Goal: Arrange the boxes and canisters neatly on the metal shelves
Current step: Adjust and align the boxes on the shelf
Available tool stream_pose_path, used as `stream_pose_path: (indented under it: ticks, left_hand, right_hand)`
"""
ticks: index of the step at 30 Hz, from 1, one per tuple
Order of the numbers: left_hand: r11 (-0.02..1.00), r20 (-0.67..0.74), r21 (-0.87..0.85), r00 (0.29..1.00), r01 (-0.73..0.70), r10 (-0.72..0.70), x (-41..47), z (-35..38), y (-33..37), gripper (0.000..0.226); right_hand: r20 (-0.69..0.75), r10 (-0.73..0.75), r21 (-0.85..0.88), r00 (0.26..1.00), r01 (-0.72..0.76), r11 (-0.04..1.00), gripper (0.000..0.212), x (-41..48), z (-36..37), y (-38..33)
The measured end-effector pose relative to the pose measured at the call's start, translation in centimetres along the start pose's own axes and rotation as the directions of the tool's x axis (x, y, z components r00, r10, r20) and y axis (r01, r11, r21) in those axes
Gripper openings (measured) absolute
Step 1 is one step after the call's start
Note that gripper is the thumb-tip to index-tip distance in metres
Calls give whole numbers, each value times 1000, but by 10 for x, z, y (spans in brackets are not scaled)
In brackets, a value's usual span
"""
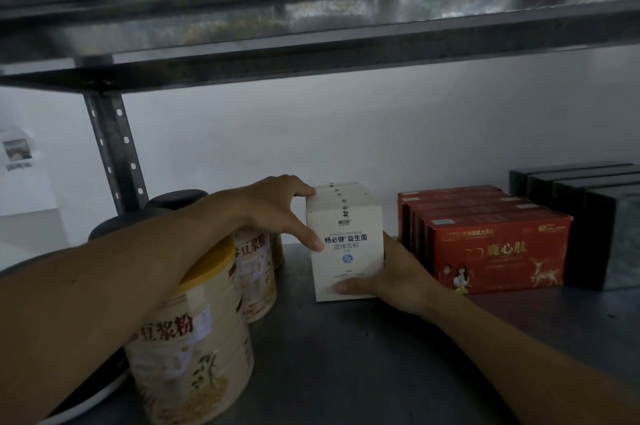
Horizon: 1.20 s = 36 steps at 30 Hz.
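I am gripping the white boxes (347, 253) on the metal shelf (346, 362), left hand (275, 211) up top, right hand (398, 281) low

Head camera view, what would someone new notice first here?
First, the row of white probiotic boxes in the middle of the shelf, gripped by the left hand at its upper left corner and the right hand at its lower right. Next, the bright red boxes lined up to its right, apart from it. The cream soy milk powder canisters stand at the near left, partly hidden by the left forearm.
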<state>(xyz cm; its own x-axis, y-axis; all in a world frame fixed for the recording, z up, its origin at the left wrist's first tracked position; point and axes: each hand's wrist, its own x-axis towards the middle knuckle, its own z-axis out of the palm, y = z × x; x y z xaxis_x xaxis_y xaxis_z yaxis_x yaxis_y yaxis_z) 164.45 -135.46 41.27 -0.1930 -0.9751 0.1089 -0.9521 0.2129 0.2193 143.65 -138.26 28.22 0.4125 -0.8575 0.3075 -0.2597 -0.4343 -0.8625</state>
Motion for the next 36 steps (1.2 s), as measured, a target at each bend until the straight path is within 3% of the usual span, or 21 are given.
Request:
stream_pose_path:
  ticks: [16,22,27,36]
  left_hand:
    - [999,34,-39,999,17,-16,-1,0,1,110]
    - [991,69,-129,997,33,-25,3,-22,6,101]
    - [989,57,-126,996,81,-74,19,-31,3,79]
    - [976,103,-199,993,85,-66,40,-16,12,78]
  right_hand:
    - [-21,10,-9,1000,-10,1000,94,-4,2,-8]
    - [-25,17,10,1000,-17,1000,99,-2,3,-6]
    - [-22,12,-4,1000,-12,1000,96,-2,3,-6]
    - [-37,5,25,999,-4,1000,89,-3,3,-6]
